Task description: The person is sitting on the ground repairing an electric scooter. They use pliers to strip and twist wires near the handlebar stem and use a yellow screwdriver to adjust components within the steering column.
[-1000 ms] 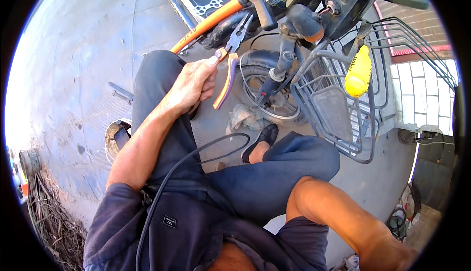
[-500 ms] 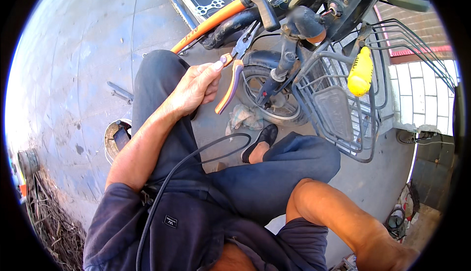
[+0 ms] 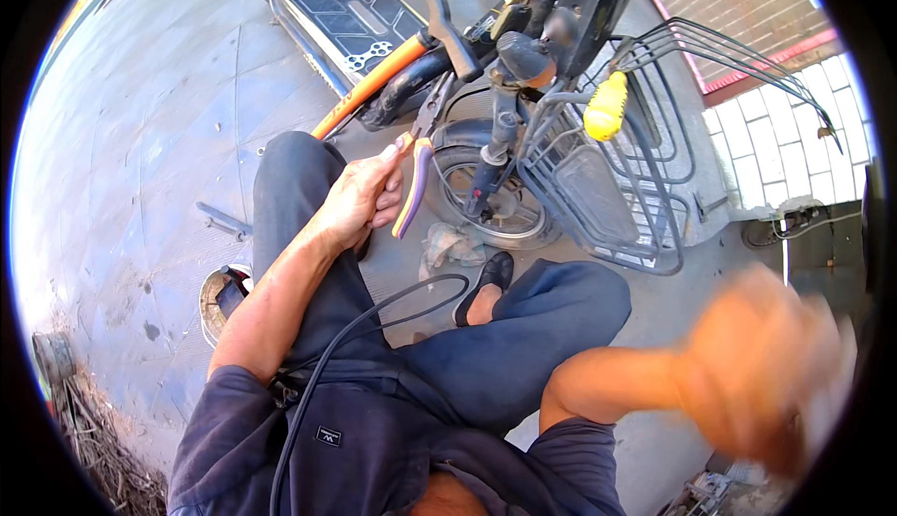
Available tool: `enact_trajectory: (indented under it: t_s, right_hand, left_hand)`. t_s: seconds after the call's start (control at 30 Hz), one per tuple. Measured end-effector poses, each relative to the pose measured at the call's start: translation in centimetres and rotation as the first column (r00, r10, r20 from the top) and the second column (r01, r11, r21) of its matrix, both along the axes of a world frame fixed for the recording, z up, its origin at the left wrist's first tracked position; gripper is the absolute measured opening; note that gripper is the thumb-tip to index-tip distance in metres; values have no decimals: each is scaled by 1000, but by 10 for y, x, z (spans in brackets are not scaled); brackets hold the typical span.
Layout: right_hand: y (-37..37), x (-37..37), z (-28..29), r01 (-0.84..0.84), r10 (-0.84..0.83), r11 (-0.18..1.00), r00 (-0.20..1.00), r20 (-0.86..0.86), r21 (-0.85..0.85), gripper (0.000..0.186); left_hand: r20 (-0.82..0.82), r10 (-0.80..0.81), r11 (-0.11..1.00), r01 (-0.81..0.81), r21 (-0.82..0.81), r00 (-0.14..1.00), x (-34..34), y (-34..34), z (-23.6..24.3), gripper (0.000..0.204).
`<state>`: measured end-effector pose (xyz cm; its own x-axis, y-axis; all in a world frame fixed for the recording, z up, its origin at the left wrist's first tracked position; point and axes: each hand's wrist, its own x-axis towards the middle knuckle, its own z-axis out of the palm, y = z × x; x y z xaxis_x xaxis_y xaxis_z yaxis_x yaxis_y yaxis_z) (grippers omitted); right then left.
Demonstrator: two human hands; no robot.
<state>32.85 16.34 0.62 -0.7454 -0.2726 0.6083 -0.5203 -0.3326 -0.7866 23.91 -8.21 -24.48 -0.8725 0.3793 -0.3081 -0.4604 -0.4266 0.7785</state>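
one pair of pliers (image 3: 424,149), ahead of left hand (image 3: 362,196), one handle (image 3: 406,141) pinched between thumb and fingers, long axis forward and slightly right. one right hand (image 3: 761,366), blurred, farther off, rightward; grip cannot be told. one wheel (image 3: 507,204), right of left hand.

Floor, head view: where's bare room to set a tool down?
Bare: floor left of the footboard, beyond the metal tool; patch between wire basket and right forearm. Crowded: around front wheel, with rag, shoe and pliers close by.

The floor (image 3: 154,142) left of the left knee (image 3: 297,161) offers passage; wheel (image 3: 514,204) and wire basket (image 3: 584,193) obstruct straight ahead.
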Motion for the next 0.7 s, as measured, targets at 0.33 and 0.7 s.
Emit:
enact_trajectory:
  t_s: [0.33,0.7]
  right_hand:
    - [-34,-45,-165,266,-570,784,664,484,560,52]
    - [-11,-58,-213,197,-249,966,562,789,165,31]
  left_hand:
    - [-183,-246,969,235,-78,952,3,6,7,54]
    - [-394,-480,846,295,-444,784,1,50,10,58]
